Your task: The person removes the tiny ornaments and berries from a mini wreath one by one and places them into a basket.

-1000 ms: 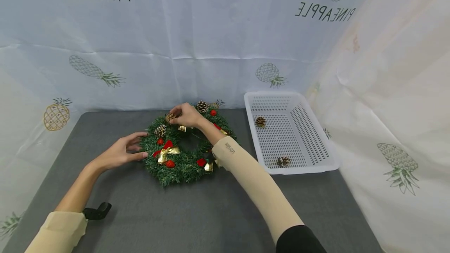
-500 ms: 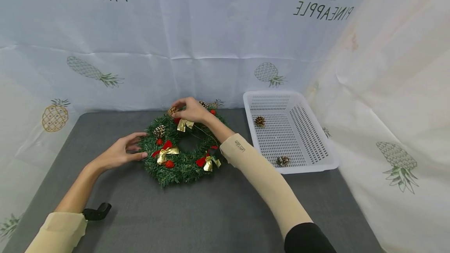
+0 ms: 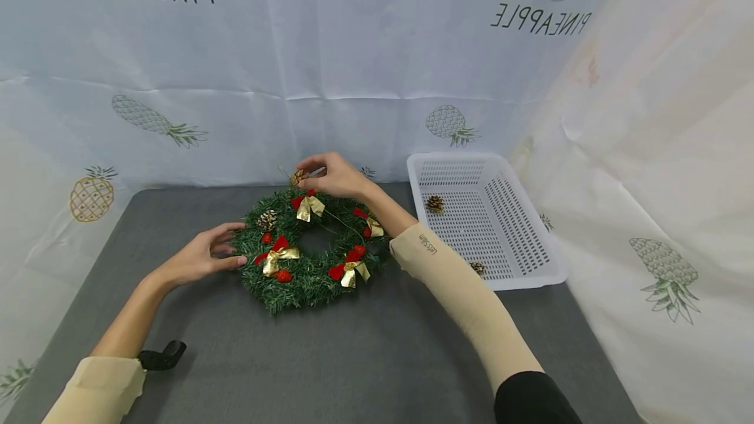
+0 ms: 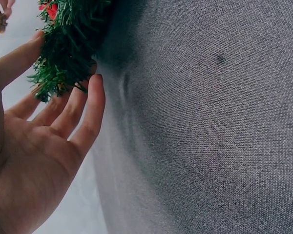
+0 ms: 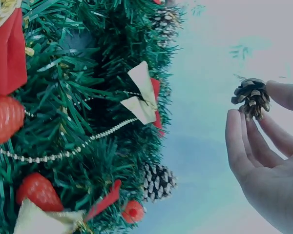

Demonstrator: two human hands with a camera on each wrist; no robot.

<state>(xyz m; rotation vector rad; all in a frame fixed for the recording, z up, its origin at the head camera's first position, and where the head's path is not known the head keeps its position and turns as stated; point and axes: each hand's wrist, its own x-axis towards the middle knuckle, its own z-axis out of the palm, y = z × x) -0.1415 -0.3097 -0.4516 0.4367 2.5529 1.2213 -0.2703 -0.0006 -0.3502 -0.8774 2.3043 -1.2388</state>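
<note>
A green Christmas wreath (image 3: pixel 315 295) lies on the grey table, carrying gold-and-red bows (image 3: pixel 277 258), red berry-like ornaments and a white-tipped pine cone (image 3: pixel 267 220). At its left edge, my left hand (image 3: pixel 203 255) holds the greenery lightly, thumb on one side and fingers on the other in the left wrist view. Above the wreath's far side, my right hand (image 3: pixel 338 176) pinches a brown pine cone (image 5: pixel 254 97) between thumb and fingertips. That cone hangs apart from the wreath in the right wrist view, with a thin wire showing near its top.
A white perforated basket (image 3: pixel 416 192) stands to the right of the wreath. Inside are a brown pine cone (image 3: pixel 435 204) and a white-tipped one (image 3: pixel 478 268), partly hidden by my right sleeve. A pineapple-print curtain (image 3: pixel 353 38) hangs behind the table.
My right hand has lifted the pine cone up and rightward off the wreath's far side, uncovering the gold bow below it. The left hand stays at the wreath's left edge.
</note>
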